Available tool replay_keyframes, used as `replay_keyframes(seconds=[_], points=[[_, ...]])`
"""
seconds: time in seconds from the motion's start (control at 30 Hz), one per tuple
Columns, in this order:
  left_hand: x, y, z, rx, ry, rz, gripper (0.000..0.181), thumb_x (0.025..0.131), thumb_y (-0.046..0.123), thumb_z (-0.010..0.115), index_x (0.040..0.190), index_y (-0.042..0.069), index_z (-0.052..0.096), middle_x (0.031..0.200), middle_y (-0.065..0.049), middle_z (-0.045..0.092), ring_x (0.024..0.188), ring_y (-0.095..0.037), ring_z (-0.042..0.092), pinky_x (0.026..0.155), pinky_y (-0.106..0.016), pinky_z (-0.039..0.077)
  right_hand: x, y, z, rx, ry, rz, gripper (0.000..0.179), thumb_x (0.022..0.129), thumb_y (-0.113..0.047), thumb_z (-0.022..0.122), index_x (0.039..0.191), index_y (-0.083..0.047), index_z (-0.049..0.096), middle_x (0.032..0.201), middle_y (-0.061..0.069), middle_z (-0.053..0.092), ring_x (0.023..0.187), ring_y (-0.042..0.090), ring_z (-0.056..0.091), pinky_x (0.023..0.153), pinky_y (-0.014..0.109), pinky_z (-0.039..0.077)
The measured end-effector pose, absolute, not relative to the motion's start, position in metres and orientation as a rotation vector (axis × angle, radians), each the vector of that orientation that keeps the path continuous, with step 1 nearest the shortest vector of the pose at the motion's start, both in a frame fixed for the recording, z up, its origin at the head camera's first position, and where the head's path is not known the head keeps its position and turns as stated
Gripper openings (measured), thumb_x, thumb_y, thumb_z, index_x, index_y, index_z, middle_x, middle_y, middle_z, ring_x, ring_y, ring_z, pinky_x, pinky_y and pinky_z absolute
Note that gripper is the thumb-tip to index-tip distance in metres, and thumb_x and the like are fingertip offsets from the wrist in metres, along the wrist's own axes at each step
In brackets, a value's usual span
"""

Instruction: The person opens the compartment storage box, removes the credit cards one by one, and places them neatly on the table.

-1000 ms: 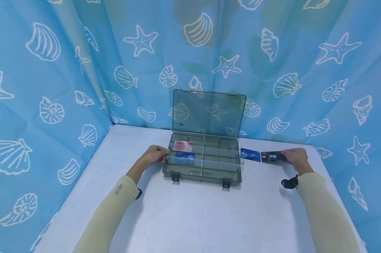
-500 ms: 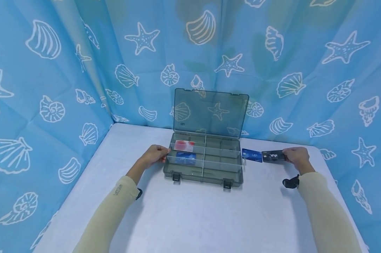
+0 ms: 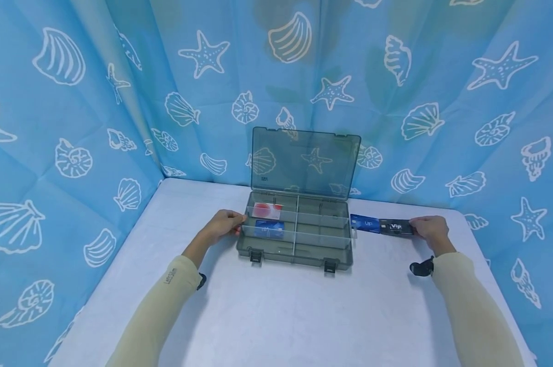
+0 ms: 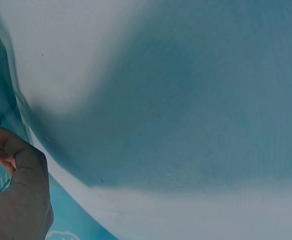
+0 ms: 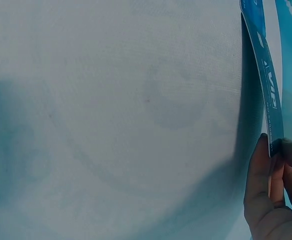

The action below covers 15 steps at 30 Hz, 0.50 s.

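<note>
A grey see-through compartment box (image 3: 276, 258) sits at the back of the table, its lid (image 3: 304, 171) raised. My left hand (image 3: 221, 226) grips its left wall. Inside, in the left column, a red-and-white card (image 3: 267, 211) lies in the rear compartment and a blue card (image 3: 269, 228) in the middle one. My right hand (image 3: 429, 232) pinches the right end of a black VIP card (image 3: 394, 227), which is tilted off the table in the right wrist view (image 5: 266, 87). Its far end meets another blue card (image 3: 366, 223) beside the box's right wall.
White cloth covers the table (image 3: 285, 316). Behind and beside it hangs a blue curtain (image 3: 207, 127) with white shell and starfish prints; the raised lid stands close to it. Two black latches hang from the box's front, one being the right latch (image 3: 330, 265).
The black card has shifted very slightly left against the blue card on the table. My left hand keeps its place on the box. The head view has tilted slightly.
</note>
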<state>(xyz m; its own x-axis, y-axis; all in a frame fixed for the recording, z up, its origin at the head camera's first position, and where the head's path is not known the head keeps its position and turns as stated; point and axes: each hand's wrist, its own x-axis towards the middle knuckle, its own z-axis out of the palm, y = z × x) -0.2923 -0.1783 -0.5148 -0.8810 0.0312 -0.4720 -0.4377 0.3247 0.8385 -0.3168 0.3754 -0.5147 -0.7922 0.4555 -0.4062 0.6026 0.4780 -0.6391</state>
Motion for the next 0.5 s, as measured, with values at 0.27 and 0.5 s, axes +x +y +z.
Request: replay_keyframes(seconds=[0.27, 0.5], points=[[-0.2917, -0.1784, -0.5141, -0.36, 2.188, 1.574, 0.038, 0.099, 0.031, 0.06, 0.122, 0.001, 0.057, 0.099, -0.012, 0.059, 0.083, -0.019, 0.059, 0.074, -0.029, 0.052, -0.3142, 0.3779, -0.513, 0.912, 2.513, -1.265, 0.041, 0.102, -0.017, 0.05, 0.135, 0.007, 0.049, 0.137, 0.026, 0.049, 0.124, 0.037, 0.052, 0.095, 0.042, 0.049], [-0.2921, -0.1784, -0.5146, -0.349, 2.201, 1.556, 0.04, 0.099, 0.032, 0.059, 0.124, 0.002, 0.057, 0.1, -0.012, 0.059, 0.085, -0.02, 0.058, 0.076, -0.029, 0.052, -0.3137, 0.379, -0.5108, 0.923, 2.538, -1.279, 0.046, 0.103, -0.027, 0.043, 0.134, 0.006, 0.051, 0.124, 0.021, 0.059, 0.103, 0.028, 0.063, 0.092, 0.039, 0.051]])
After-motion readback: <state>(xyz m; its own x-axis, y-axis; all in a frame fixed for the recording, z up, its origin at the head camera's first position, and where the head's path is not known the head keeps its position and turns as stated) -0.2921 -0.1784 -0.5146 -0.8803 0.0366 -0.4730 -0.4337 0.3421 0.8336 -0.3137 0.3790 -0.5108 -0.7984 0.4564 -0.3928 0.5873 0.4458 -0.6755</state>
